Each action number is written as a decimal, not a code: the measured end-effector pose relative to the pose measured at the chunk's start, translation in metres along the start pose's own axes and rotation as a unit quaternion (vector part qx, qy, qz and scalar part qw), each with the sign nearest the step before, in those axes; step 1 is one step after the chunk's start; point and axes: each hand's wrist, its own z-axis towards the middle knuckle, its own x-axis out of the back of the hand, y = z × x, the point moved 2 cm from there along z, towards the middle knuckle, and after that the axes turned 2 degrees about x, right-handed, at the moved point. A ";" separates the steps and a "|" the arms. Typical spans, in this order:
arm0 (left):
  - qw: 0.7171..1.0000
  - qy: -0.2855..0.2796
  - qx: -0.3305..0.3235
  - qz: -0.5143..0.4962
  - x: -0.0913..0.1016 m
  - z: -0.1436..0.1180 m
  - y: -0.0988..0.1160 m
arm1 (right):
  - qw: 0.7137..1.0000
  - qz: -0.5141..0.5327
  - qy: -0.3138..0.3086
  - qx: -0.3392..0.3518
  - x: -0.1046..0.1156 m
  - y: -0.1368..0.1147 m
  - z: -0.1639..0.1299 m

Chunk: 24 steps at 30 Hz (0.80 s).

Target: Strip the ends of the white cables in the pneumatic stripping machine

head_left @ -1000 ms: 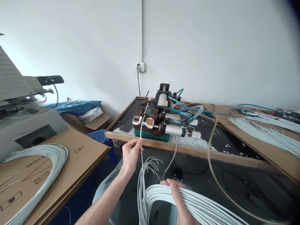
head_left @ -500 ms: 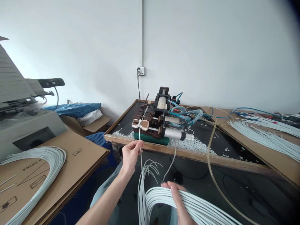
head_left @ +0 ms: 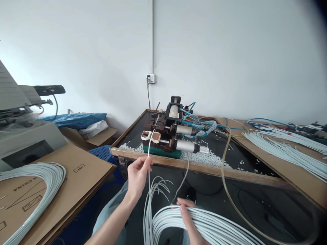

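My left hand pinches a single white cable between thumb and fingers, just in front of the table's wooden edge. That cable runs up between two pale-rimmed clamp pads of a pneumatic wire-stripping machine; a gap shows between the pads. Lower down, my right hand is wrapped round a thick bundle of white cables, thumb on top. The bundle bends over and hangs below my left hand, with several loose curled ends beside it.
White cut scraps litter the tabletop around the machine. A beige hose loops down at the right. More white cables lie on cardboard at far right, and another bundle rests on cardboard boxes at left.
The clamp pads have moved apart around the cable. Both hands keep their grips, and the whole view has shifted slightly.
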 end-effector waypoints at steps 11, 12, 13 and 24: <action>0.883 -0.352 -0.142 0.277 -0.011 -0.039 0.044 | 0.984 -0.131 -0.113 -0.039 -0.018 -0.034 -0.039; 0.870 -0.396 -0.137 0.261 -0.014 -0.044 0.048 | 0.984 -0.131 -0.113 -0.038 -0.018 -0.036 -0.040; 0.852 -0.442 -0.135 0.245 -0.017 -0.050 0.053 | 0.986 -0.128 -0.106 -0.031 -0.018 -0.036 -0.040; 0.959 -0.270 0.049 0.069 -0.008 -0.037 0.030 | 0.993 0.065 -0.043 -0.094 -0.020 -0.026 -0.034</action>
